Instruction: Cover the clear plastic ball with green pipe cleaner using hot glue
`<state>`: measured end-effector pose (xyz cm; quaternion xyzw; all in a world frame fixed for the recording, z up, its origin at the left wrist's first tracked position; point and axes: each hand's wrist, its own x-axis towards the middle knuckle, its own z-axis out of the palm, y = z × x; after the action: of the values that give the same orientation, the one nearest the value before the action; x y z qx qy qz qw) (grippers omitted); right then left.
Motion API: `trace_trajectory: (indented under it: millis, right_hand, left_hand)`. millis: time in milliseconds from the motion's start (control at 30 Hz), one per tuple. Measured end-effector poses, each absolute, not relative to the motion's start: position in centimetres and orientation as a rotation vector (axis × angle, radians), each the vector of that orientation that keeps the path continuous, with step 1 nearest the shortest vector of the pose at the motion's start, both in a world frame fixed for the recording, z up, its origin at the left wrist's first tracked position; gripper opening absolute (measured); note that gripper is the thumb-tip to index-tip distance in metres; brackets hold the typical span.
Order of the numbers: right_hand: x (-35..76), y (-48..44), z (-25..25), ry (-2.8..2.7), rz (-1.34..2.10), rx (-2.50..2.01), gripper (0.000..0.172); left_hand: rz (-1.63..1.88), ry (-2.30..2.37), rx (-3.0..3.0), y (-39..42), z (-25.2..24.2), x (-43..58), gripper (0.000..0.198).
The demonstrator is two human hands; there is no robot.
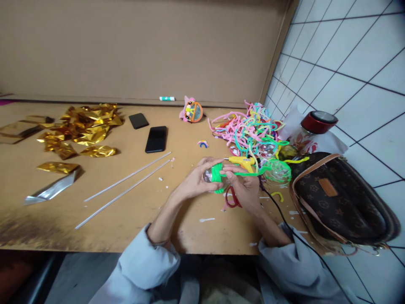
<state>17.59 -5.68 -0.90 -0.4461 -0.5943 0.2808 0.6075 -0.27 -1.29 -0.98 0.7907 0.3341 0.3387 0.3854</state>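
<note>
"Holding what, the left hand (196, 180)?"
"A clear container (207, 175) above the table (133, 228), gripped round its green wrap (217, 173); likely light, slick, dentable: hold that band."
"Right hand (246, 192)?"
"Pinching green pipe cleaner (249, 174), seemingly soft, at the container's three o'clock."

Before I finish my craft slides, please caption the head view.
The left hand grips a green-wrapped clear object while the right hand holds a green strand near a yellow glue gun.
</note>
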Motion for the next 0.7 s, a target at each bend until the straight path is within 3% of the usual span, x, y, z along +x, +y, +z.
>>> trace_trajectory:
  millis: [133, 700]
  right_hand:
    - [17.51, -5.64, -1.00, -1.362, 0.626, -1.021, 0.013]
    - [17.55, -5.57, -0.82, -1.382, 0.581, -0.997, 0.012]
  left_hand:
    - [0.867, 0.839, 2.029, -1.32, -0.92, -0.27, 0.057]
    - [0.885, 0.867, 2.039, -1.36, -0.92, -0.18, 0.055]
